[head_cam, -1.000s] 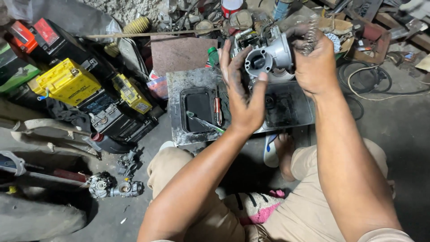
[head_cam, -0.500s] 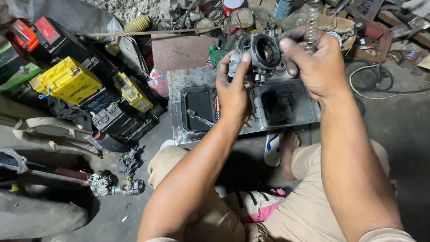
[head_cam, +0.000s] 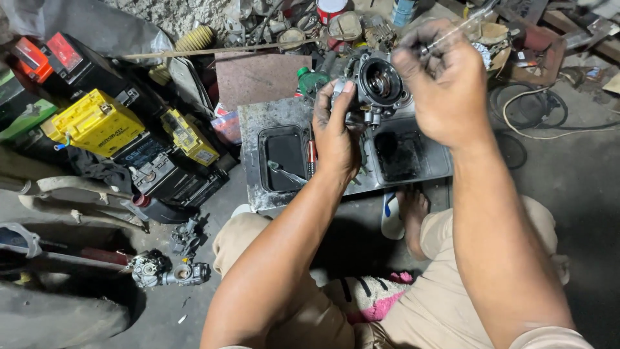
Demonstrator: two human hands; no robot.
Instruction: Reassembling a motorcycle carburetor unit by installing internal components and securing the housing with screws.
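Grey metal carburettor [head_cam: 378,87] sits gripped in the left hand [head_cam: 336,132], held above the far edge of a steel tray [head_cam: 255,123] on the floor. The right hand [head_cam: 445,84] hovers just beside it, fingers pinched on a thin tool [head_cam: 452,35]. Yellow batteries [head_cam: 97,123] crowd the tray's left side, and cluttered parts line the far edge. The floor is dusty concrete.

A grimy grey metal carburetor [head_cam: 376,90] with a round open bore facing up toward the camera was held tilted in the air above a dirty metal tray [head_cam: 258,123], while a thin, blurred metal rod [head_cam: 452,35] hung just beside it.
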